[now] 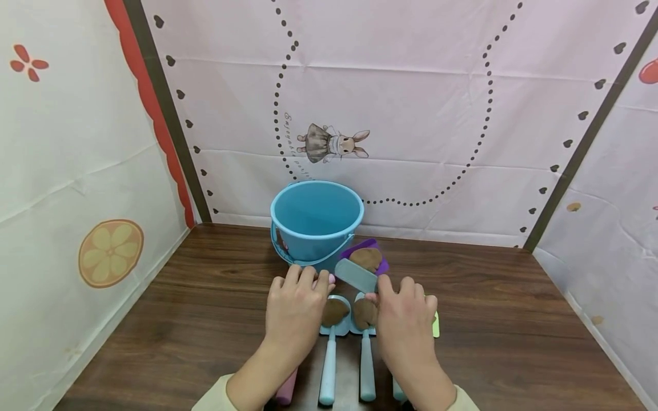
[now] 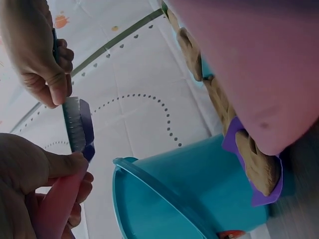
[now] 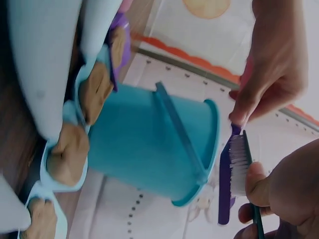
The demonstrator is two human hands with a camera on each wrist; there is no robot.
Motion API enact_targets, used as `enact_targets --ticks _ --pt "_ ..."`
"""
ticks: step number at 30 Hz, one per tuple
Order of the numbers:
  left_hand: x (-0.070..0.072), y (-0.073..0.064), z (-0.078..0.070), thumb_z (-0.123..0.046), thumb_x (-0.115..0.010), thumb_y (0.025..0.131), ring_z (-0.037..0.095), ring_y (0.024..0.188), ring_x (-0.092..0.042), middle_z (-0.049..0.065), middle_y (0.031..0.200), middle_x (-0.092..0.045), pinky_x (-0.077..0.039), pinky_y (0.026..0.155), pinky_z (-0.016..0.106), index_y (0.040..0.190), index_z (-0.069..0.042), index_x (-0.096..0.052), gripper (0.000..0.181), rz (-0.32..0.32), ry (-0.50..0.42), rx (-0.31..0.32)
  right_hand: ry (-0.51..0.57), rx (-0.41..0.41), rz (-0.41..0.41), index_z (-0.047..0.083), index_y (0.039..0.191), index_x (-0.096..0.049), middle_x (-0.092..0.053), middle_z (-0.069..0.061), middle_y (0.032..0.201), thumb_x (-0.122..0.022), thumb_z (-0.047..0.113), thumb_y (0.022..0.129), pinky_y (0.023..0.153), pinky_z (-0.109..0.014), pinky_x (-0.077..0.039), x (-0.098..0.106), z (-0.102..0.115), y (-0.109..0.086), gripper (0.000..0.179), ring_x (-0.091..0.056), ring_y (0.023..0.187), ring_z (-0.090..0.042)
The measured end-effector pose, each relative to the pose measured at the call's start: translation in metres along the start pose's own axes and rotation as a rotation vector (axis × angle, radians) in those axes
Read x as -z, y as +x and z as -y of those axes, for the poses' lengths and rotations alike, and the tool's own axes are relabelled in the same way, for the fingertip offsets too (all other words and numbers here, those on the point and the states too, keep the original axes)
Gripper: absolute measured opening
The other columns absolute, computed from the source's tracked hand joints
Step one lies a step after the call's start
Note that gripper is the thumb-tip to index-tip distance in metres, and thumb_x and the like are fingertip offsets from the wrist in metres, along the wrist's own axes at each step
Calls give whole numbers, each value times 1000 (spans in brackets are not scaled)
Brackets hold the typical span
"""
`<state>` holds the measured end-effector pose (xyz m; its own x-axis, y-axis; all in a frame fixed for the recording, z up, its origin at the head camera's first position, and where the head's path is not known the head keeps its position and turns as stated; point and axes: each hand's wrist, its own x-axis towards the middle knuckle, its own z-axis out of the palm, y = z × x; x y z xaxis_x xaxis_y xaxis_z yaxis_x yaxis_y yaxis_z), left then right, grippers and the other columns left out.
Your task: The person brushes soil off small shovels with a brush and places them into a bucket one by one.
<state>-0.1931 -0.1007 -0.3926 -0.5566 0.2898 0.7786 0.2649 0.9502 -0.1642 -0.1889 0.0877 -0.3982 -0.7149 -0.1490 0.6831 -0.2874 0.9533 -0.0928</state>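
Observation:
My left hand [image 1: 297, 308] grips the pink handle of a small shovel [image 2: 60, 204] with a purple blade. On that blade sits a brown lump [image 1: 366, 259] in the head view. In my right hand [image 1: 406, 322] is a brush [image 1: 354, 275] with a grey-green back and white bristles [image 3: 239, 162]. It is held across the shovel, bristles facing the purple blade. Beneath the hands, more shovels lie in a row on the table, among them a light blue one [image 1: 327, 374] and a grey-blue one [image 1: 367, 371], both with brown lumps. My hands partly hide the row.
A blue bucket [image 1: 317, 242] stands behind the hands, its handle lowered toward me. A pink handle [image 1: 287, 389] lies under my left forearm, and a lime green edge [image 1: 436, 325] shows past my right hand. Patterned cloth walls [image 1: 421, 114] border the wooden table [image 1: 504, 331].

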Motion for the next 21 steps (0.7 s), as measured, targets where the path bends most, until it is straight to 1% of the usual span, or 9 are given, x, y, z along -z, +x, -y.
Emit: enact_targets --ticks 1,4,5,6,8,10,13,16,21 --pt "0 0 0 -35 -56 104 27 78 -57 9 84 -66 -41 54 36 98 -9 -78 34 -1 -3 2 1 -3 -10 9 99 -62 -34 -6 66 -42 52 98 56 -35 -20 -2 -2 1 48 -30 55 -20" --pt "-1 -1 -1 -34 -45 108 27 77 -57 10 84 -66 -40 54 35 97 -9 -78 43 -12 -11 6 7 -8 -45 9 99 -63 -34 -6 65 -62 43 93 56 -36 -20 -6 -8 4 34 -32 54 -22" --pt "-2 -1 -2 -34 -49 107 27 76 -56 10 83 -66 -40 53 35 97 -8 -77 40 -15 -12 7 11 -14 -48 10 100 -63 -35 -7 65 -70 38 89 56 -36 -21 -7 -9 4 31 -33 54 -23" --pt "-3 -1 -2 -34 -48 108 27 75 -55 9 82 -65 -39 53 35 96 -8 -77 41 -21 -12 7 14 -18 -57 10 101 -64 -35 -7 65 -71 36 89 56 -36 -21 -8 -10 5 30 -34 54 -23" --pt "-3 -1 -2 -32 -57 103 26 74 -54 9 80 -64 -37 52 34 94 -8 -76 33 -32 -17 8 21 -24 -67 10 99 -64 -36 -7 65 -75 30 89 56 -37 -21 -9 -12 6 26 -34 54 -24" --pt "-3 -1 -3 -32 -65 99 26 73 -54 9 80 -64 -36 52 34 93 -8 -76 27 -33 -22 9 28 -32 -71 10 97 -63 -36 -7 64 -77 29 88 57 -38 -21 -10 -15 7 24 -33 53 -24" --pt "-3 -1 -3 -30 -73 94 26 73 -54 9 79 -64 -36 52 34 92 -7 -76 23 -31 -30 15 39 -41 -70 10 93 -62 -35 -7 64 -75 33 87 57 -38 -22 -11 -18 8 27 -33 53 -23" --pt "-4 -2 -4 -29 -76 92 26 72 -54 9 78 -63 -36 51 34 91 -7 -76 21 -29 -38 21 46 -53 -53 9 93 -61 -36 -7 64 -70 38 87 58 -38 -22 -12 -21 10 31 -35 53 -23" --pt "-5 -4 -4 -28 -77 91 26 70 -54 9 76 -62 -35 51 33 89 -7 -76 22 -24 -45 30 54 -75 -12 9 100 -62 -37 -6 66 -71 35 90 58 -38 -21 -12 -24 11 29 -36 55 -23"
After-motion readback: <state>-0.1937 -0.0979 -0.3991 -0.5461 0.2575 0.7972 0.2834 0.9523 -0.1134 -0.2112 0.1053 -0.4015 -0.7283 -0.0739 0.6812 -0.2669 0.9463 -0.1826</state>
